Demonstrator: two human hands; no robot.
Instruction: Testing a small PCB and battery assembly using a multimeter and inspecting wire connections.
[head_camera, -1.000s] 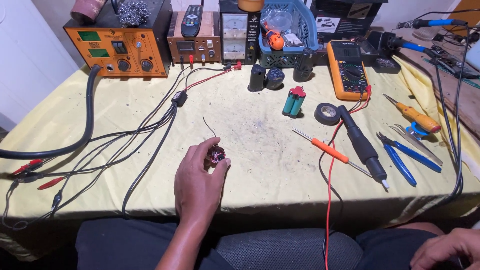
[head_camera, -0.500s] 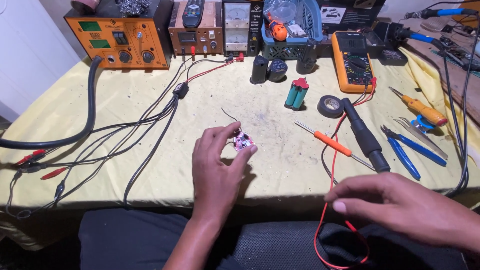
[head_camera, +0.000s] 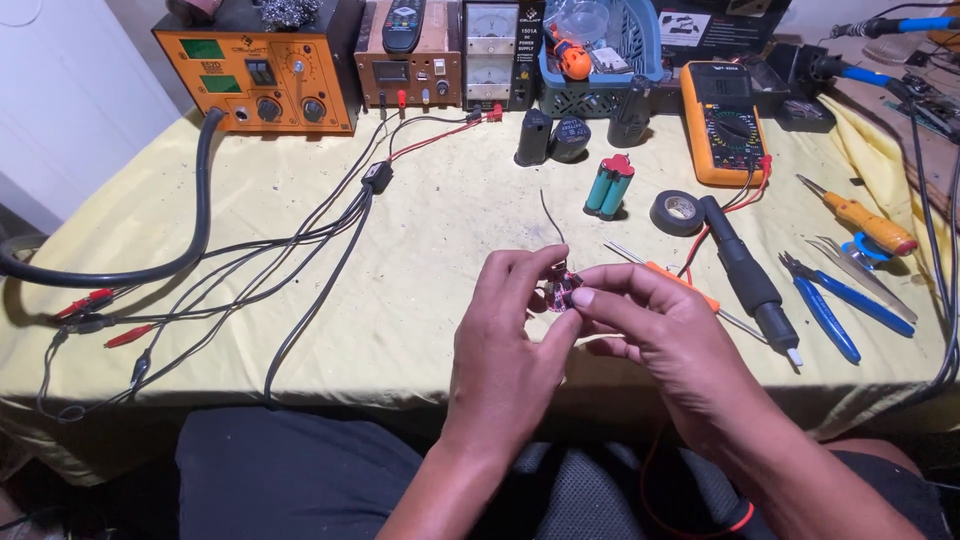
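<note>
From the head view, your left hand (head_camera: 505, 340) and right hand (head_camera: 655, 335) both pinch a small red circuit board (head_camera: 561, 292) above the yellow cloth (head_camera: 440, 260), just in front of the green battery pack (head_camera: 609, 187), with a white wall (head_camera: 60, 90) left of it.

A small round part (head_camera: 562, 293), dark with pink-red patches, sits pinched between the fingertips of both hands, raised just above the yellow-covered desk (head_camera: 430, 260). Most of it is hidden by the fingers. A thin dark wire (head_camera: 551, 215) rises from it, curving up and away over the cloth.
</note>
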